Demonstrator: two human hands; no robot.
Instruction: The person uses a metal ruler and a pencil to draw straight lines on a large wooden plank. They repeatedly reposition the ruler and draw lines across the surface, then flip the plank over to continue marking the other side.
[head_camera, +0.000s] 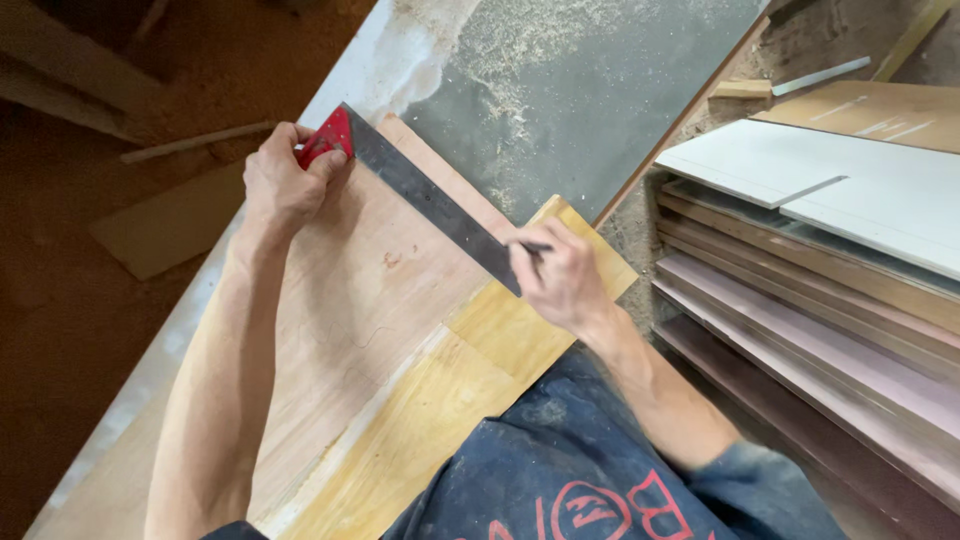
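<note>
Square (420, 195) lies slantwise across the pale board (370, 290), its red stock (330, 135) at the far left edge and its dark steel blade running toward the near right. The left hand (285, 185) is closed on the stock, thumb and fingers pressing it against the board's edge. The right hand (560, 275) sits at the blade's near end, its grip pinched narrow on a thin dark pencil (535, 247) whose tip meets the blade's edge.

To do this step well, the person judges that the stock must sit flush on the board's edge with no gap, the blade flat on the wood, and the pencil leaning tight into the steel so the line runs straight. Steady pressure from the left hand matters most, since any slip at the stock swings the blade's near end widely.

Relative to the grips, the square spans the space between both hands: stock inside the left, blade tip just beside the right fingers. A yellower board (470, 390) lies under, nearer, on the surface (560, 90), dusted with sawdust. Stacked panels (820, 300) stand at right.
</note>
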